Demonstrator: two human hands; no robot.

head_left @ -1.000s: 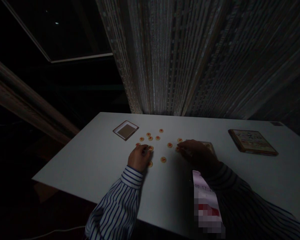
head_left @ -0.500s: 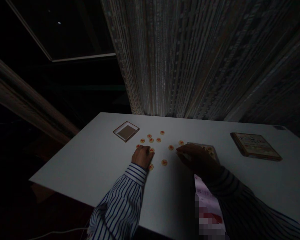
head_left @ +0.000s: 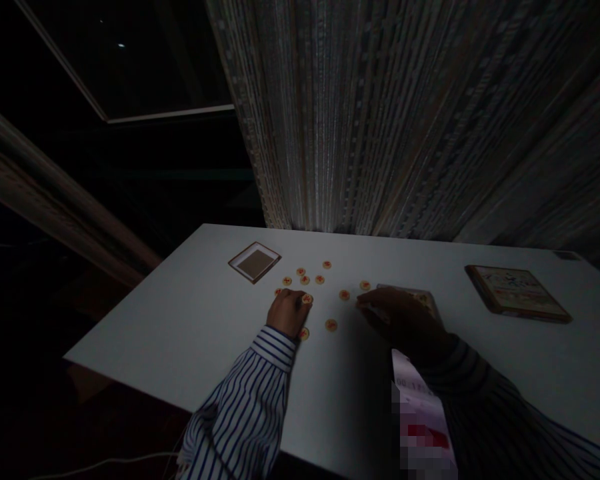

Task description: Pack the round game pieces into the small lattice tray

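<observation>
My left hand (head_left: 285, 313) is closed, its thumb and fingers pinching a round wooden Chinese chess piece (head_left: 307, 299) with a red character. Another red-marked piece (head_left: 305, 333) lies right beside its wrist side. My right hand (head_left: 405, 317) is in shadow, fingers bent together over the near side of a tray of pieces (head_left: 433, 303); whatever is at its fingertips cannot be made out. Left of those fingertips lie a piece (head_left: 345, 295) and a lower one (head_left: 331, 325). Several more red pieces (head_left: 305, 280) are scattered beyond my left hand.
An open shallow box lid (head_left: 235, 265) lies at the back left. A flat box with a printed picture (head_left: 517, 293) is on the right of the white table (head_left: 180, 320). A lit phone screen (head_left: 415, 387) sits under my right forearm. Curtains (head_left: 340, 120) hang behind.
The whole view has shifted slightly, moving everything a little to the right. My left hand still grips the same piece, and my right hand stays near the tray.
</observation>
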